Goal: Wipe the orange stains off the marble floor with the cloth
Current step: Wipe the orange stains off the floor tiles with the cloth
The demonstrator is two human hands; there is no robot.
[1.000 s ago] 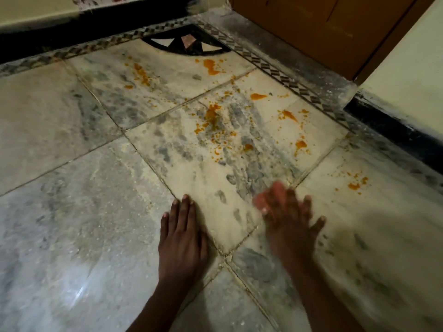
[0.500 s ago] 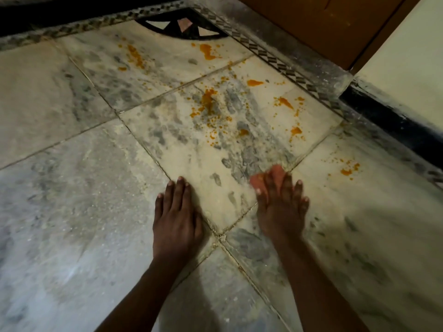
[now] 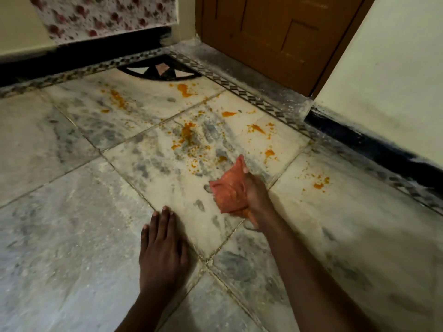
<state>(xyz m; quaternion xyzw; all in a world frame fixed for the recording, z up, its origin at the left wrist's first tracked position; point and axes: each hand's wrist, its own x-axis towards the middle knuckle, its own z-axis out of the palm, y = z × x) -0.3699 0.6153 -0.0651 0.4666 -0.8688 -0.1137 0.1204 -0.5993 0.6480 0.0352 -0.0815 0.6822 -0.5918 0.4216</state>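
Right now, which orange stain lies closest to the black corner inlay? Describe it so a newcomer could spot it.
Find the wooden door, then the black fan-shaped inlay in the floor corner to its left. Just below the inlay's right end sits a solid orange blob. Its neighbours are scattered specks; this one is a single thick, curved smear.

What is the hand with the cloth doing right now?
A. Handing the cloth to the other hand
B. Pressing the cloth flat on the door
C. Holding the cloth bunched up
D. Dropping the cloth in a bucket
C: the right hand grips the pinkish-orange cloth bunched up, while the left hand lies flat on the marble floor, apart from it.
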